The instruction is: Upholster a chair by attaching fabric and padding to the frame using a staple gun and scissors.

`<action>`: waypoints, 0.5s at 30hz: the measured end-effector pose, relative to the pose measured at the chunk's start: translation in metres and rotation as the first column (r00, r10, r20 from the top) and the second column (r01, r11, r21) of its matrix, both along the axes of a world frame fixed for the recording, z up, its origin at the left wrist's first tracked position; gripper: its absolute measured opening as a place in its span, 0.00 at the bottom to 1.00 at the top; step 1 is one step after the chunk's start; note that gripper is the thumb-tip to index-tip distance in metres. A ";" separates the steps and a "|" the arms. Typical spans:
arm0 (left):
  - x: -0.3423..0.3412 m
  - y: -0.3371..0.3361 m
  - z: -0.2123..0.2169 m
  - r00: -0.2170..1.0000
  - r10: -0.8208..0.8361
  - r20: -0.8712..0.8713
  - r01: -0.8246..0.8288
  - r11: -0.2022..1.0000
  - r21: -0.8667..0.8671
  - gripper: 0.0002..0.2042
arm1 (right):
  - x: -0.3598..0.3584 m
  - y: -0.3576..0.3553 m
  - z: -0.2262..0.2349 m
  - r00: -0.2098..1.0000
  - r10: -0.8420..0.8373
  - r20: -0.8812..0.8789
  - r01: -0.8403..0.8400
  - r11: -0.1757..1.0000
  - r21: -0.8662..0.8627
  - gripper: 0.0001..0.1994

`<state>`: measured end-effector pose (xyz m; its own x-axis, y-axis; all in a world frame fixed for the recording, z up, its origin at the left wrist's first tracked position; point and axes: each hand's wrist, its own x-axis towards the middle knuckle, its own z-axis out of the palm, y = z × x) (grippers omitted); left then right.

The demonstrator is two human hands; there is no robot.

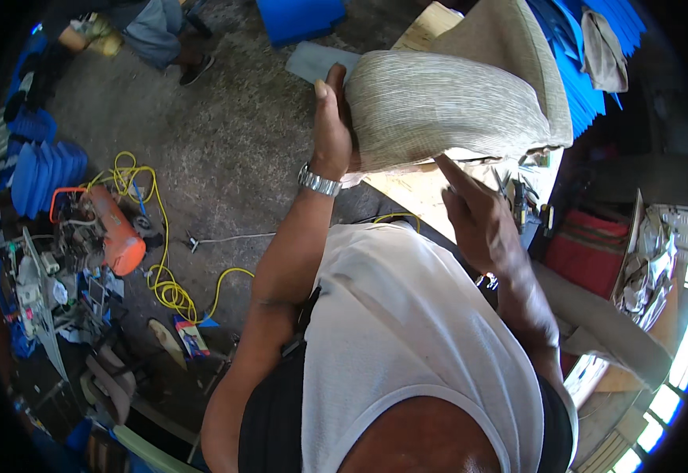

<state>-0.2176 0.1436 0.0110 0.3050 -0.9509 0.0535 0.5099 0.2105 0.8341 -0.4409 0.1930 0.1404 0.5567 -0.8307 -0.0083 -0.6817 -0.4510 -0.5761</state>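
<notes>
A padded upholstered piece, covered in grey-beige ribbed fabric, lies in front of me on a light wooden board. My left hand is laid along its left end, fingers stretched and thumb raised; some of the fingers are hidden by the padding. At the near lower edge of the fabric, my right hand touches with an extended fingertip, its other fingers apart. A taller curved upholstered part rises behind the padded piece. Hand tools, including pliers, lie just right of my right hand.
Yellow cable coils over the floor at left, beside an orange machine and scattered equipment. Blue sheets lie at the back. A person's leg shows far left. Red fabric and a grey roll are at right.
</notes>
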 end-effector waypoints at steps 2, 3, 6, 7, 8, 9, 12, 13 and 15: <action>0.002 -0.006 0.004 0.990 -0.002 0.140 0.009 0.999 -0.051 0.47 | -0.007 0.005 0.017 0.999 -0.004 -0.051 0.009 0.994 0.108 0.24; -0.005 -0.004 0.012 0.988 -0.036 0.148 0.050 0.995 -0.090 0.49 | -0.012 -0.005 0.017 0.997 0.070 -0.040 -0.067 0.995 0.070 0.24; -0.014 -0.012 0.016 0.982 -0.042 0.182 0.061 0.993 -0.099 0.49 | -0.017 -0.039 0.021 0.969 0.244 -0.027 -0.240 0.964 0.112 0.23; -0.015 -0.015 0.015 0.983 -0.012 0.183 0.028 0.996 -0.088 0.49 | -0.017 -0.046 0.018 0.948 0.316 -0.039 -0.314 0.948 0.048 0.23; -0.017 -0.013 0.012 0.981 -0.037 0.191 0.054 0.995 -0.086 0.49 | -0.014 -0.051 0.022 0.936 0.348 -0.055 -0.344 0.936 0.079 0.23; -0.016 -0.010 0.008 0.994 -0.008 0.106 0.015 0.998 -0.069 0.49 | -0.011 -0.049 0.022 0.944 0.327 -0.050 -0.319 0.939 0.124 0.23; -0.012 -0.010 0.007 0.997 0.023 0.080 -0.018 0.997 -0.071 0.50 | -0.017 -0.038 0.012 0.954 0.289 0.077 -0.292 0.956 0.033 0.23; -0.011 -0.007 0.009 0.997 0.027 0.077 -0.022 0.997 -0.067 0.51 | -0.016 -0.026 0.023 0.968 0.243 -0.062 -0.245 0.969 -0.018 0.23; -0.009 -0.007 0.002 0.996 0.054 0.072 -0.050 0.997 -0.052 0.50 | -0.016 -0.001 0.020 0.984 0.114 -0.140 -0.132 0.983 -0.125 0.25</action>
